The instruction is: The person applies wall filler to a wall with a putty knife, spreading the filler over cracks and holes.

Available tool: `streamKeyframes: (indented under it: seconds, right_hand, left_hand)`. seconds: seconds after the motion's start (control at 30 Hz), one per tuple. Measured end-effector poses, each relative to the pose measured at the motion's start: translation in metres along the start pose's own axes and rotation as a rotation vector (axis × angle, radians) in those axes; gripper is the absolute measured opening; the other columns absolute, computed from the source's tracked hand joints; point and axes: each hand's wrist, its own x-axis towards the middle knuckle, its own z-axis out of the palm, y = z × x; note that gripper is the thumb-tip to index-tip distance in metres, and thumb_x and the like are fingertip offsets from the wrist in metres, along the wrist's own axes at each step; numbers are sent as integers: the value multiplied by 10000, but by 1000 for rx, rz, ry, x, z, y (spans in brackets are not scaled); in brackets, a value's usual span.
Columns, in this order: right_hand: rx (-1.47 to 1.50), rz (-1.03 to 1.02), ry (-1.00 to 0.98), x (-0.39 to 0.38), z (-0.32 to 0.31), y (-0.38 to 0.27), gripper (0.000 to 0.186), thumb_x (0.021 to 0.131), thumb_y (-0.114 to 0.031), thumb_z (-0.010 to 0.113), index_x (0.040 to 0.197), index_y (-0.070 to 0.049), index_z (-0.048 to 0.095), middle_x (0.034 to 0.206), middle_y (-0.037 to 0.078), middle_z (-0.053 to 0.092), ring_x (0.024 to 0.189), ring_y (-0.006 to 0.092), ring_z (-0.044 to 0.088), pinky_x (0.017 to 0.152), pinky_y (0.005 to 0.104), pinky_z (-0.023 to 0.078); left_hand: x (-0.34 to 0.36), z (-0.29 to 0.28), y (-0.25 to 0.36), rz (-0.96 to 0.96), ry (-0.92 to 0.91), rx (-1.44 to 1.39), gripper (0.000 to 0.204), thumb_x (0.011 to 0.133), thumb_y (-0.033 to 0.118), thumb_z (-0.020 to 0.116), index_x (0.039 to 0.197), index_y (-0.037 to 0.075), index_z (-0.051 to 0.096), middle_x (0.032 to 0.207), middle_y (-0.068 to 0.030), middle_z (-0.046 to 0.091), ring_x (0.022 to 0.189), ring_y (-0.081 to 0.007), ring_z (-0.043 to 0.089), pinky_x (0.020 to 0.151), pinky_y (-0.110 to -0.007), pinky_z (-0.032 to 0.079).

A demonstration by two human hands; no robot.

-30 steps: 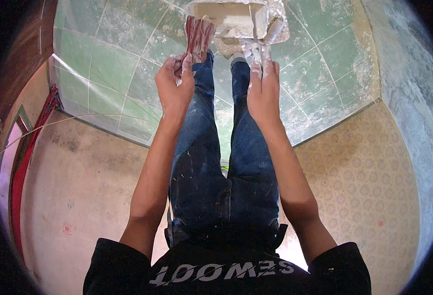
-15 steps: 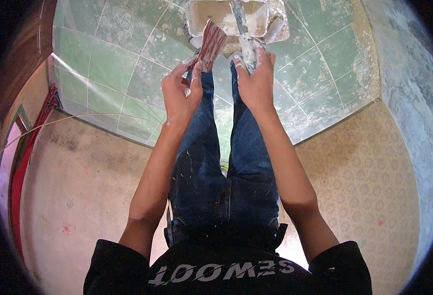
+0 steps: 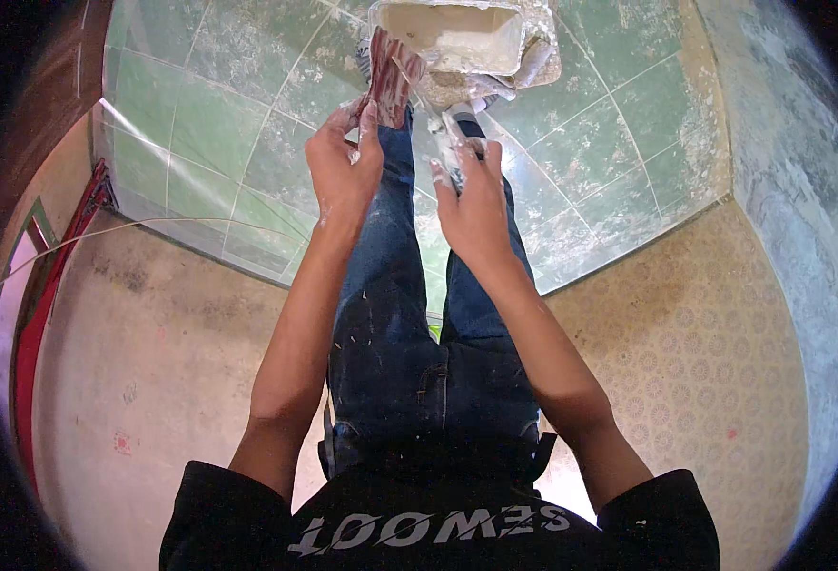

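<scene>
My left hand is closed on a flat, reddish-brown streaked board smeared with white, held upright over my left shin. My right hand grips a long scraper caked with white paste; its thin far end angles left toward the board and overlaps it in view, though I cannot tell whether they touch. White paste coats the fingers of both hands. Just beyond them a rectangular white tub with cream-coloured contents stands on a crusted tray, with a pale cylindrical item at its right side.
My jeans-clad legs and feet point toward the tub on green floor tiles spattered white. A mottled pale wall curves along the right. A brown panel and a thin cable are on the left.
The scraper in my right hand has swung down from over the tub and leftward to the board. My left hand shifted right, then back left and up with the board.
</scene>
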Motion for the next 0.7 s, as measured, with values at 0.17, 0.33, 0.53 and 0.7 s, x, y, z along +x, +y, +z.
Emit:
streamKeyframes:
  seconds: [0.17, 0.33, 0.53, 0.7]
  right_hand:
    - [-132, -113, 152, 15, -8, 28, 309, 952, -88, 522, 1222, 62, 504, 1053, 252, 526, 989, 449, 491, 869, 541, 388]
    - [-91, -54, 229, 38, -15, 18, 486, 885, -106, 626, 1290, 90, 442, 1231, 330, 509, 1126, 511, 497, 963, 530, 410]
    - [-96, -82, 189, 50, -14, 15, 501, 848, -64, 643, 1291, 82, 459, 1264, 329, 489, 1157, 531, 496, 983, 523, 422]
    - [-77, -137, 194, 44, 2, 12, 404, 849, -57, 655, 1219, 70, 552, 1114, 257, 546, 1067, 465, 541, 940, 472, 432]
  left_hand:
    - [0, -3, 3, -23, -11, -9, 321, 968, 219, 650, 1125, -57, 696, 970, -130, 738, 842, -118, 658, 616, -242, 463]
    - [-12, -4, 2, -39, -72, -79, 312, 967, 216, 647, 1135, -42, 699, 966, -118, 740, 824, -113, 665, 614, -239, 461]
    - [-24, -11, 12, -42, -197, -62, 297, 968, 193, 639, 1141, -43, 694, 952, -120, 741, 803, -108, 671, 647, -253, 492]
    - [-24, -2, 12, 36, -181, -104, 229, 945, 88, 622, 1116, -44, 698, 884, -177, 738, 789, -154, 712, 688, -285, 549]
